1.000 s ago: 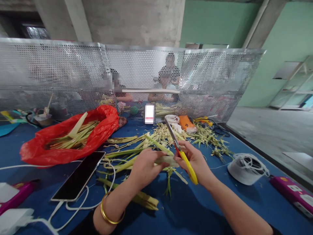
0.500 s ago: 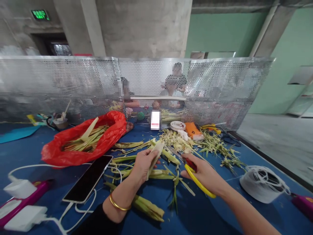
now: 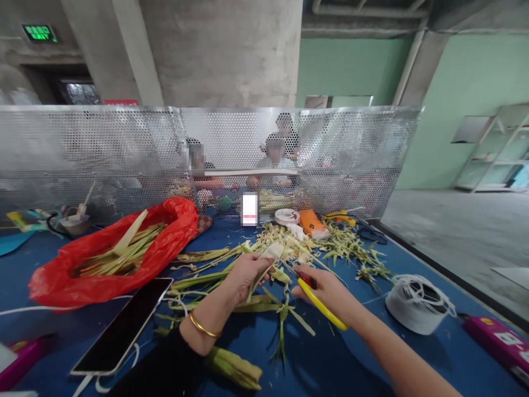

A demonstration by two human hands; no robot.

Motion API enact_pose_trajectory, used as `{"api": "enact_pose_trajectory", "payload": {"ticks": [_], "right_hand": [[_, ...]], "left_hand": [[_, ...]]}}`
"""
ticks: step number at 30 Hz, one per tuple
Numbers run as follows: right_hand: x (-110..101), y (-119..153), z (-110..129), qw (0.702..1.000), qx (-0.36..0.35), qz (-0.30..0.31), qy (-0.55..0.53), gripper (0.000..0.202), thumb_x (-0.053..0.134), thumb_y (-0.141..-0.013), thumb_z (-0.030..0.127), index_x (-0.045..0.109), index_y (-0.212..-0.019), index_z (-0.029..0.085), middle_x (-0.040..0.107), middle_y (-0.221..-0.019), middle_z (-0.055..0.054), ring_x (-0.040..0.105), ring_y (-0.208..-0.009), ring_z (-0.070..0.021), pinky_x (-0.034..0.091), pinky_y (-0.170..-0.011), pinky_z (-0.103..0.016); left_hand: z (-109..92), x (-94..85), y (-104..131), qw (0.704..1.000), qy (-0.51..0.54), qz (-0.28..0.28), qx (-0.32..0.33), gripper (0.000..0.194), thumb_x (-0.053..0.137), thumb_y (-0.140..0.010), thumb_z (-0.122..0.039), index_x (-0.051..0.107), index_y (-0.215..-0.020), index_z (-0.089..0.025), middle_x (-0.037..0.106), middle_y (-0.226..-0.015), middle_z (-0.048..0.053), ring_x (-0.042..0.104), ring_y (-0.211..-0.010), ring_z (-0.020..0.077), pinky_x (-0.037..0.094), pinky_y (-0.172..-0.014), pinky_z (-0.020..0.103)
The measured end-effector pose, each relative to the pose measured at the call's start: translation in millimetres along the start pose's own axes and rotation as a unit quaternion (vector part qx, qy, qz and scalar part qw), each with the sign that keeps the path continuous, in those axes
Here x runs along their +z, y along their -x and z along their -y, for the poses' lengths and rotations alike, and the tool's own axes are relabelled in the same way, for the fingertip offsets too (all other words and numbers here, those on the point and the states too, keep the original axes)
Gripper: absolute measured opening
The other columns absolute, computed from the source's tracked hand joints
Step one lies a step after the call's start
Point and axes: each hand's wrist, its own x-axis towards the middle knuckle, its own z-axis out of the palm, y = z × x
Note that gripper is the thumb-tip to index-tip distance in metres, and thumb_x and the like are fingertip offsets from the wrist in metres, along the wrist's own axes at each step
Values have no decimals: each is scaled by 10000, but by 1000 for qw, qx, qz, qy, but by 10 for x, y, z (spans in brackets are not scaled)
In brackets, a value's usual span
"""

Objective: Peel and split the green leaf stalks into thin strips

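Observation:
My left hand point(image 3: 243, 275) pinches a pale, flat corn husk point(image 3: 273, 251) between thumb and fingers, its upper end sticking out beyond the fingertips. In my right hand point(image 3: 328, 289) is a pair of scissors point(image 3: 323, 310) with yellow and red handles. Their blades point up and left, close to the husk; whether they touch it cannot be made out. Under and around both hands lie green and yellowish husk leaves point(image 3: 256, 303). A thicker green husk piece point(image 3: 235, 368) rests near the front, below my left wrist.
A red plastic bag point(image 3: 53, 278) holding husk strips stands left, behind a phone point(image 3: 124, 325) with white cables. Trimmings point(image 3: 285, 242), a tape roll point(image 3: 286, 216) and an orange packet point(image 3: 312, 221) lie farther back. At right are a white cord spool point(image 3: 417, 306) and a purple tool point(image 3: 496, 342). A perforated metal screen point(image 3: 351, 149) stands behind.
The view has swung to the right, so the scene sits farther left. The husk in my left hand now leans more to the right, and its end is nearer the scissors.

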Motion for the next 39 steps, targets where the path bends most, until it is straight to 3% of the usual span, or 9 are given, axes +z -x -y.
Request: {"api": "enact_pose_trajectory", "payload": {"ticks": [8,16,24,29,32,35,39], "right_hand": [[-5,-108,-123,999,-13,-27,-24,248,627,-733,434,624,-712,187,332,-544,57,302,-538,-106,236,-468,-210],[89,-65,-205,1000,9,-20,-5,372,650,-706,507,635,-935,214,438,-596,53,369,-546,-116,304,-501,-215],[148,-138,-240,1000,0,-25,6,278,591,-767,486,616,-762,209,377,-558,51,339,-542,-116,254,-477,-213],[90,-108,-132,995,22,-38,92,297,531,-812,492,604,-746,212,519,-584,31,455,-548,-132,295,-508,-224],[44,-62,-97,975,66,-75,201,286,484,-853,464,632,-913,228,662,-732,-23,594,-668,-185,334,-559,-241],[27,-36,-123,949,94,-79,289,333,469,-866,455,611,-1059,225,709,-869,-78,654,-793,-248,358,-583,-265],[51,-12,-143,927,109,-61,353,290,480,-865,397,586,-1033,185,711,-874,-108,674,-804,-272,381,-571,-280]], "left_hand": [[-163,-7,-255,998,-28,63,-8,318,802,-538,-351,619,-644,-114,629,-595,6,330,-338,9,160,-340,165],[-172,-47,-323,994,-63,91,-26,282,796,-534,-326,624,-587,-109,620,-547,15,329,-333,13,144,-346,159],[-92,-63,-353,993,-66,90,-35,233,767,-580,-290,608,-564,-121,629,-571,14,317,-340,10,138,-349,155],[-108,-22,-351,994,-62,79,-33,236,775,-571,-283,611,-568,-113,626,-571,16,323,-344,13,128,-348,163],[-154,-15,-263,997,-45,60,-25,248,764,-594,-314,621,-616,-114,632,-606,12,349,-360,18,153,-349,166],[-209,-38,-37,999,-19,42,-19,243,722,-648,-333,646,-767,-135,660,-699,8,396,-395,25,231,-372,162],[-192,-108,390,999,20,22,-18,216,706,-667,-328,639,-750,-140,621,-654,-7,425,-435,38,282,-400,167]]}}
